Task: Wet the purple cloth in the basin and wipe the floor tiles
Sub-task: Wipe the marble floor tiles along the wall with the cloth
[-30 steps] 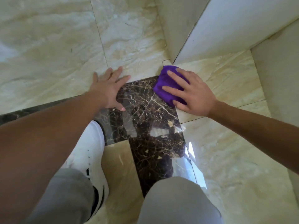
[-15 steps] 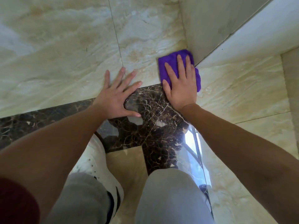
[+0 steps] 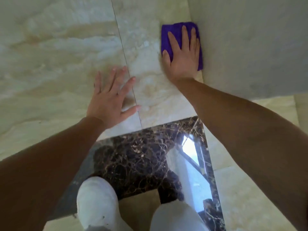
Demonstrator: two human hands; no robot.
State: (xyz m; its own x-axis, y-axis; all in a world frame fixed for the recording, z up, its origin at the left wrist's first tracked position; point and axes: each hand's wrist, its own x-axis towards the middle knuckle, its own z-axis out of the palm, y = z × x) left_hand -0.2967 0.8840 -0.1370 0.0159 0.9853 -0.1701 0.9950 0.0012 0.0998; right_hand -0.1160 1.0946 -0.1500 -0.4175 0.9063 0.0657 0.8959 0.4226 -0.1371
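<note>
Right hand [image 3: 182,60] is pressing flat, fingers slightly spread, on the folded purple cloth [image 3: 173,31] tight against the pale wall [image 3: 250,47], its long axis running along that wall, while the splayed left hand [image 3: 110,102] is bracing farther from it.

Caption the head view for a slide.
Right hand presses the purple cloth flat on a beige tile beside the wall; left hand braces.
</note>
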